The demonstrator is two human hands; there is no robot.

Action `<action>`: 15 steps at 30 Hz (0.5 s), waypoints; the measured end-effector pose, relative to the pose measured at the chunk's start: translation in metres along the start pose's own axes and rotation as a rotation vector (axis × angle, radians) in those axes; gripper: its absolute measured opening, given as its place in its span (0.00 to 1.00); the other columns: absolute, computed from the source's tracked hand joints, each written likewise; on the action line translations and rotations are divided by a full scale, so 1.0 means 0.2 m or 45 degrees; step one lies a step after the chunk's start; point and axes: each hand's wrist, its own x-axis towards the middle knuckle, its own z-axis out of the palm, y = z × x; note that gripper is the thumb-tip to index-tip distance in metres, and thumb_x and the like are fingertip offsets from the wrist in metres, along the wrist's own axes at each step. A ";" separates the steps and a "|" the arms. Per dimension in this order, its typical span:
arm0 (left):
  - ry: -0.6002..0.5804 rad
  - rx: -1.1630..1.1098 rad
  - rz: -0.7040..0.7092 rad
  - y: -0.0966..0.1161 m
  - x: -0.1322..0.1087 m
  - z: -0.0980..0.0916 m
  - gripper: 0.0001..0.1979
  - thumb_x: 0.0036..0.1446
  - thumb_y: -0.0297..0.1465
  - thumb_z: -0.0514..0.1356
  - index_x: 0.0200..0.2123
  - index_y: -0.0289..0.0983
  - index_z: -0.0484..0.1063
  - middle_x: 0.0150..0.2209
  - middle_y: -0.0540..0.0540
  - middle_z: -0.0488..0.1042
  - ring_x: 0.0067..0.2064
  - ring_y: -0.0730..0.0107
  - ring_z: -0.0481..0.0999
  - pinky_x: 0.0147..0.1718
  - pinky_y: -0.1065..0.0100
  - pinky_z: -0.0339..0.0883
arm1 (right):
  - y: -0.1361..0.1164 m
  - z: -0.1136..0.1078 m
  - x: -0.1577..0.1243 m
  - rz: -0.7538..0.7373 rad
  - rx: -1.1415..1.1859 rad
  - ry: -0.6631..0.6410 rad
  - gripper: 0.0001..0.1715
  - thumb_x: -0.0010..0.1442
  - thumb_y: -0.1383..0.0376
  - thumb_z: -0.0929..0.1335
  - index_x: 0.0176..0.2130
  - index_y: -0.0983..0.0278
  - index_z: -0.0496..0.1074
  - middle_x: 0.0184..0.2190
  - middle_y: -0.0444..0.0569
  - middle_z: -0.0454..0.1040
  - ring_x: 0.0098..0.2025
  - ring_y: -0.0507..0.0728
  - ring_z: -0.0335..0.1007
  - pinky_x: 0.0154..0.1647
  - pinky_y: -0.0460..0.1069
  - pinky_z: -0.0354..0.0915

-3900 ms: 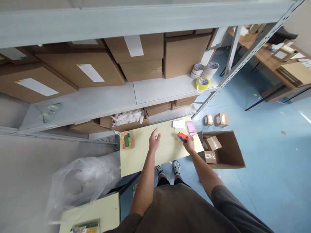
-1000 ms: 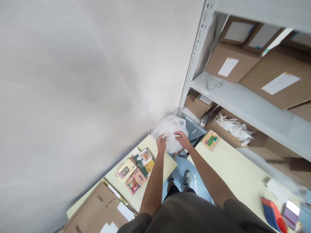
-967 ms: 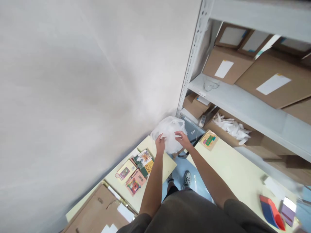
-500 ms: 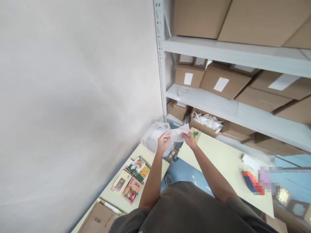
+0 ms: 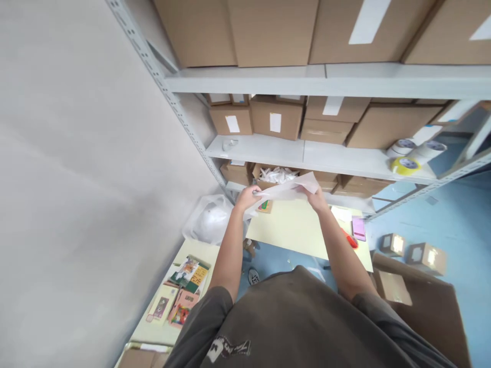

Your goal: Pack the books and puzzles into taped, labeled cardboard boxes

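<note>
A thin white translucent sheet or bag (image 5: 282, 190) is stretched between my two hands above the far edge of the cream table (image 5: 291, 225). My left hand (image 5: 247, 198) pinches its left end, fingers closed. At the other end, my right hand (image 5: 315, 199) grips it, with a corner of it sticking up past the fingers. Below the sheet, near my left hand, a small colourful box or booklet (image 5: 265, 206) lies on the table. Whether the sheet is a single layer cannot be made out.
Shelves (image 5: 264, 148) with cardboard boxes stand ahead, one open box holding white pieces (image 5: 278, 175). Tape rolls (image 5: 405, 165) sit on the right. A clear plastic bag (image 5: 210, 220) is at the left, beyond books (image 5: 190, 273). A red object (image 5: 350, 239) and purple item (image 5: 358, 228) lie right.
The view has turned to the right. My hands have moved farther apart, and the white sheet is now spread wider between them.
</note>
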 end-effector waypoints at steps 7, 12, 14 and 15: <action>-0.125 0.156 0.010 0.23 0.07 0.29 0.07 0.50 0.31 0.69 0.35 0.38 0.82 0.33 0.49 0.81 0.37 0.63 0.77 0.40 0.67 0.67 | -0.05 -0.62 -0.11 0.073 -0.025 0.334 0.21 0.58 0.49 0.75 0.42 0.62 0.82 0.45 0.54 0.86 0.49 0.65 0.81 0.53 0.59 0.77; -0.354 -0.029 0.013 0.27 0.09 0.34 0.20 0.47 0.48 0.74 0.30 0.37 0.80 0.30 0.51 0.78 0.34 0.64 0.75 0.35 0.68 0.67 | 0.03 -0.92 -0.16 0.219 -0.067 0.498 0.20 0.50 0.51 0.77 0.37 0.63 0.80 0.34 0.51 0.83 0.37 0.60 0.78 0.40 0.54 0.75; -0.402 -0.134 0.017 0.27 0.13 0.32 0.22 0.46 0.51 0.74 0.31 0.37 0.81 0.30 0.50 0.79 0.35 0.64 0.75 0.35 0.69 0.67 | 0.05 -0.99 -0.19 0.273 -0.049 0.537 0.19 0.48 0.51 0.77 0.33 0.62 0.78 0.29 0.48 0.80 0.33 0.58 0.75 0.35 0.52 0.72; -0.416 -0.160 0.018 0.26 0.15 0.31 0.22 0.46 0.51 0.74 0.31 0.37 0.82 0.31 0.50 0.79 0.35 0.64 0.75 0.34 0.69 0.67 | 0.06 -1.02 -0.20 0.289 -0.039 0.550 0.19 0.47 0.51 0.78 0.31 0.62 0.77 0.27 0.47 0.79 0.31 0.57 0.73 0.33 0.51 0.71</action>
